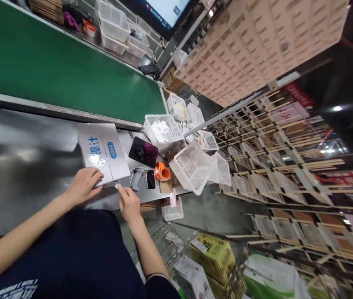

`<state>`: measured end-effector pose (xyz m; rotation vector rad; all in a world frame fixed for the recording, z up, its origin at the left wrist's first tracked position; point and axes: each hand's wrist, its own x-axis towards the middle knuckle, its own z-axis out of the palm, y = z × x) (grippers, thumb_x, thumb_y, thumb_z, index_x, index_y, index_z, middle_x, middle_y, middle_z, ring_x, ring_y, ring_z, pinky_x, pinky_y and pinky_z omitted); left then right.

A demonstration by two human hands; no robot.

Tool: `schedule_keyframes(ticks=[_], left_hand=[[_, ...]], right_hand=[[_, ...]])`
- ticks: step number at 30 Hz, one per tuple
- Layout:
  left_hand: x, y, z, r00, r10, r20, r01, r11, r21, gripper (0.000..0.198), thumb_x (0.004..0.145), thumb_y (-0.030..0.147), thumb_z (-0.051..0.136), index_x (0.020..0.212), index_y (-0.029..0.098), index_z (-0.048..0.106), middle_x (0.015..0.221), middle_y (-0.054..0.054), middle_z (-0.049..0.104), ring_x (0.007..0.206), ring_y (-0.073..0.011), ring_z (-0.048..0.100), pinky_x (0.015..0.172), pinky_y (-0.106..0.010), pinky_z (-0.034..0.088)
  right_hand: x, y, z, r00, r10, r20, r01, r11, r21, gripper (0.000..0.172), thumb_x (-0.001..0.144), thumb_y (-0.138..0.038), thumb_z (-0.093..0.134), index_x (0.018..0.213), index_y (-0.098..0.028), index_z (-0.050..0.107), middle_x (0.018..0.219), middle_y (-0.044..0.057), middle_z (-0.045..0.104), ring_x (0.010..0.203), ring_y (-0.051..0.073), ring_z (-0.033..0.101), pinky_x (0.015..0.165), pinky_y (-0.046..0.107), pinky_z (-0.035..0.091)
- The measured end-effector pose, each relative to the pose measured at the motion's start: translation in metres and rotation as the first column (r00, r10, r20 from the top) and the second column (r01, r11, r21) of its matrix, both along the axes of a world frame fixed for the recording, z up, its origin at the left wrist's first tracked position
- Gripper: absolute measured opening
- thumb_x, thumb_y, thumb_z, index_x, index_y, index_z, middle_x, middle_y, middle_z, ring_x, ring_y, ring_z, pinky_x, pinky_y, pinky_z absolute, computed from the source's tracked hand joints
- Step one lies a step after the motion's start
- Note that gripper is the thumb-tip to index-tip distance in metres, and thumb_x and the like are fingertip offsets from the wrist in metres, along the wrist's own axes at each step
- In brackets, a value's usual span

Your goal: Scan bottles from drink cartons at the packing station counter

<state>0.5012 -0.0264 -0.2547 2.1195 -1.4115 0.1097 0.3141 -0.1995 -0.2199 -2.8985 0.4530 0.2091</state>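
A flat white mailer box (103,151) with blue print lies on the steel worktable (23,162). My left hand (84,185) rests on the box's near edge, fingers spread flat. My right hand (128,203) is at the box's near right corner, thumb and fingers pinched on a small white piece I cannot make out. A grey barcode scanner (137,177) and a phone (150,179) lie just right of that hand.
An orange tape dispenser (161,171), a black pad (143,151) and white plastic baskets (191,166) crowd the table's right end. A green conveyor belt (54,70) runs behind. Wooden racks (288,166) stand to the right; boxed goods in a cart (213,249) sit below.
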Motion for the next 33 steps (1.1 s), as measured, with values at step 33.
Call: schedule_keyframes(ticks=[33], left_hand=[[0.039, 0.067, -0.048, 0.987, 0.125, 0.099, -0.136, 0.983, 0.122, 0.06, 0.105, 0.053, 0.064, 0.162, 0.052, 0.046, 0.155, 0.002, 0.061, 0.137, -0.0324, 0.065, 0.124, -0.054, 0.037]], right_hand=[[0.163, -0.161, 0.003, 0.924, -0.319, 0.212, 0.088, 0.716, 0.693, 0.031, 0.105, -0.031, 0.057, 0.128, -0.013, 0.067, 0.116, 0.013, 0.078, 0.086, 0.019, 0.076, 0.083, 0.031, 0.061]])
